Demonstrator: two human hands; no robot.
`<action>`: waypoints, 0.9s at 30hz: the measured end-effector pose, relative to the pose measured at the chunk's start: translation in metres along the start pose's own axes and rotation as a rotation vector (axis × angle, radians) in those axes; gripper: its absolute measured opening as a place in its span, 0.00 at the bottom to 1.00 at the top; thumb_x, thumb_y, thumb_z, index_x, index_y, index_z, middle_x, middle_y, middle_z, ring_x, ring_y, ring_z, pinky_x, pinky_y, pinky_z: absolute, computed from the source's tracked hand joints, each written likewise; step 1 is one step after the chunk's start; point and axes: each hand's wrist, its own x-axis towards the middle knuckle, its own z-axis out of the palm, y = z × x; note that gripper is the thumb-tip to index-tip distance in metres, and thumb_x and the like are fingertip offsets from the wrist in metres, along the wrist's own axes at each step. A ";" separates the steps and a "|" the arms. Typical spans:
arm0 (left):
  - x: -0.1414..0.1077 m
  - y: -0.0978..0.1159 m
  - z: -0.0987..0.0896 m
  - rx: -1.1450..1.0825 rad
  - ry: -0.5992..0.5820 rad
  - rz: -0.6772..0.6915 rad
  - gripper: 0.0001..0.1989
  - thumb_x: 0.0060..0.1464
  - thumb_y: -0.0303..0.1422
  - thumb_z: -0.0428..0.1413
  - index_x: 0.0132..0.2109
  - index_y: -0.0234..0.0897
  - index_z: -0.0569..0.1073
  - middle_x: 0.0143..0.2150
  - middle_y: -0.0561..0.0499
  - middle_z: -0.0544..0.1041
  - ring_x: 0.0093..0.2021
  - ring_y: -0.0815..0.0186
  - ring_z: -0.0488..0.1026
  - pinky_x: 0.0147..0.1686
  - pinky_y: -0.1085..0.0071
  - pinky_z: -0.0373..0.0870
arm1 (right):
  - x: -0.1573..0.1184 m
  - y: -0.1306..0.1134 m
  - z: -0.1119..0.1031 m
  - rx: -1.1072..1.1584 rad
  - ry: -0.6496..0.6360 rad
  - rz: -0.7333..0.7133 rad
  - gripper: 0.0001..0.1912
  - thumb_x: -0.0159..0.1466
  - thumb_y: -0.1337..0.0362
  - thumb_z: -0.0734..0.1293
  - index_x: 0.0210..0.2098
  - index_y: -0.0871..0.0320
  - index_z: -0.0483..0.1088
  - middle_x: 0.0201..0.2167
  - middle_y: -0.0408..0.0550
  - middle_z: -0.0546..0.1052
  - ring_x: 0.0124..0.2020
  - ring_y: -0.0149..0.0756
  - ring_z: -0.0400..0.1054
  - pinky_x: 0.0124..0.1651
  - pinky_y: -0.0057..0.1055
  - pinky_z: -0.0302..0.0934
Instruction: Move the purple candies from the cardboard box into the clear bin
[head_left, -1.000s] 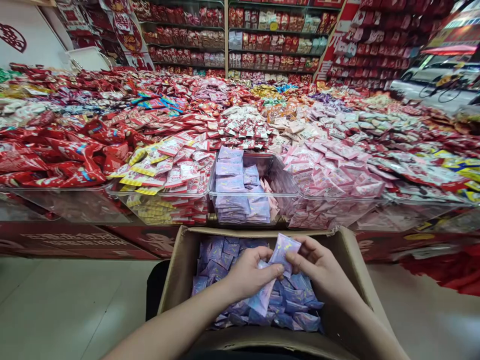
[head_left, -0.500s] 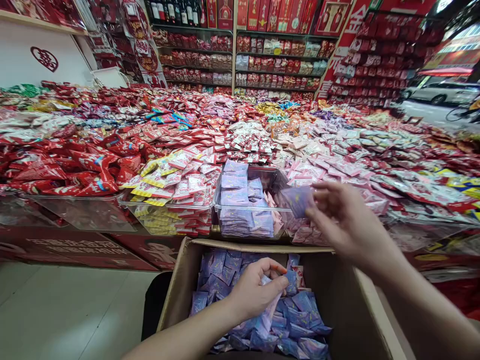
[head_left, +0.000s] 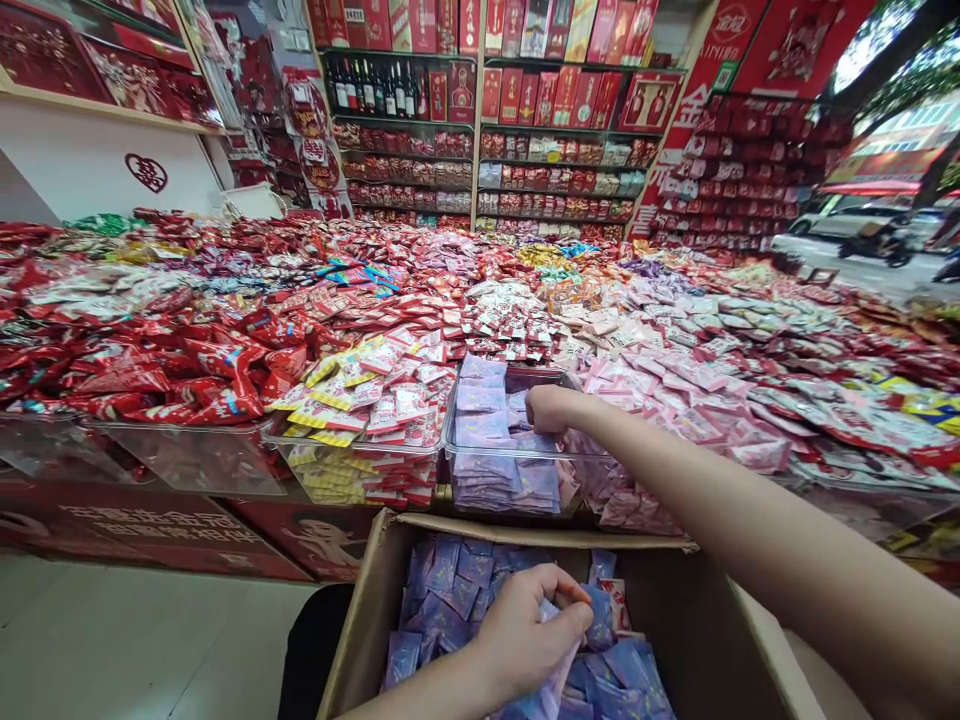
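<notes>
My left hand [head_left: 534, 625] is closed around some light purple packets [head_left: 556, 672] above a cardboard box [head_left: 547, 530] that holds many purple packets [head_left: 442, 610]. My right hand [head_left: 551, 410] reaches into a clear plastic bin [head_left: 517, 452], its fingers bent down over the right-hand stack. What its fingertips hold is hidden. Neat stacks of purple packets [head_left: 481, 400] fill the bin's left side, with a shorter stack beside them.
Bins of yellow-and-white packets [head_left: 360, 400], red packets [head_left: 217, 370] and pink packets [head_left: 675, 390] flank the purple bin. Shelves [head_left: 480, 130] with bottles and boxes stand behind. Outside at the right are vehicles [head_left: 847, 225].
My right hand has moved left and down into the clear bin, where before it held a purple packet to the bin's right. My left hand keeps its packets. The view has tilted up slightly.
</notes>
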 end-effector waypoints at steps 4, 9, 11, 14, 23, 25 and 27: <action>0.001 0.002 -0.002 -0.065 0.015 0.025 0.10 0.46 0.35 0.53 0.33 0.32 0.70 0.26 0.53 0.70 0.26 0.70 0.67 0.29 0.74 0.64 | 0.000 0.001 0.002 -0.061 -0.020 0.031 0.10 0.47 0.75 0.65 0.30 0.67 0.73 0.26 0.54 0.76 0.27 0.38 0.69 0.29 0.27 0.61; 0.010 0.005 -0.008 -0.318 0.132 0.022 0.14 0.44 0.41 0.55 0.30 0.32 0.68 0.21 0.55 0.68 0.21 0.74 0.65 0.21 0.78 0.60 | -0.013 0.005 -0.002 -0.098 0.167 0.021 0.11 0.53 0.71 0.61 0.35 0.67 0.71 0.36 0.60 0.74 0.38 0.43 0.67 0.36 0.30 0.59; 0.012 0.009 -0.012 -0.423 0.187 -0.012 0.15 0.43 0.42 0.55 0.31 0.33 0.67 0.17 0.57 0.67 0.17 0.75 0.63 0.17 0.80 0.58 | -0.034 0.007 -0.004 -0.076 0.362 -0.017 0.12 0.56 0.69 0.58 0.37 0.66 0.69 0.38 0.59 0.73 0.40 0.43 0.66 0.38 0.31 0.57; 0.012 0.018 -0.016 -0.505 0.272 -0.024 0.15 0.44 0.41 0.55 0.32 0.34 0.65 0.17 0.57 0.69 0.13 0.76 0.62 0.13 0.81 0.57 | -0.085 0.010 0.004 0.090 0.602 -0.172 0.10 0.58 0.65 0.58 0.33 0.61 0.69 0.32 0.52 0.74 0.35 0.37 0.66 0.36 0.28 0.56; 0.010 0.017 -0.011 -0.473 0.298 0.156 0.12 0.48 0.38 0.54 0.37 0.33 0.66 0.23 0.53 0.73 0.21 0.73 0.70 0.22 0.77 0.67 | -0.147 -0.010 0.140 0.886 0.128 -0.192 0.16 0.55 0.54 0.61 0.20 0.60 0.63 0.17 0.41 0.67 0.19 0.26 0.60 0.21 0.23 0.51; 0.008 0.014 -0.009 -0.460 0.207 0.193 0.15 0.46 0.35 0.55 0.41 0.34 0.65 0.28 0.51 0.75 0.26 0.71 0.71 0.27 0.76 0.68 | -0.143 -0.008 0.156 1.024 0.158 -0.160 0.16 0.55 0.54 0.62 0.20 0.60 0.62 0.17 0.40 0.66 0.19 0.26 0.60 0.22 0.23 0.53; 0.007 0.014 -0.009 -0.434 0.106 0.197 0.17 0.44 0.32 0.57 0.43 0.35 0.64 0.32 0.49 0.75 0.30 0.70 0.72 0.31 0.75 0.68 | -0.139 0.001 0.165 1.149 0.120 -0.166 0.15 0.54 0.54 0.62 0.23 0.61 0.63 0.19 0.41 0.67 0.21 0.27 0.61 0.23 0.23 0.55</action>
